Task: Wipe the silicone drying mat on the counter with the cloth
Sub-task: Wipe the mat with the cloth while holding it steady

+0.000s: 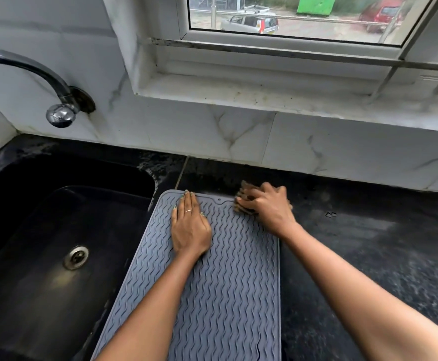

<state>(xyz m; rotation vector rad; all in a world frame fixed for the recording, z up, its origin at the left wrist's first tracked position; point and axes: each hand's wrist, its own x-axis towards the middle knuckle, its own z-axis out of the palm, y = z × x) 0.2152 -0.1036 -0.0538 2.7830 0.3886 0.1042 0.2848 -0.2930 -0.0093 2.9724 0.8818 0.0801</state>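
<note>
1. Beside the sink (56, 230), the mat (225, 282) lies on the worktop (369, 256), left hand (190, 225) pressing it, fingers together.
2. Right hand (267, 207) grips the cloth (244, 201) at the mat's far right corner.
3. Hard strokes could slide the mat toward the sink.

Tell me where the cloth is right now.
The cloth is bunched under the right hand at the far right corner of the grey mat, on the black counter right of the sink.
</note>
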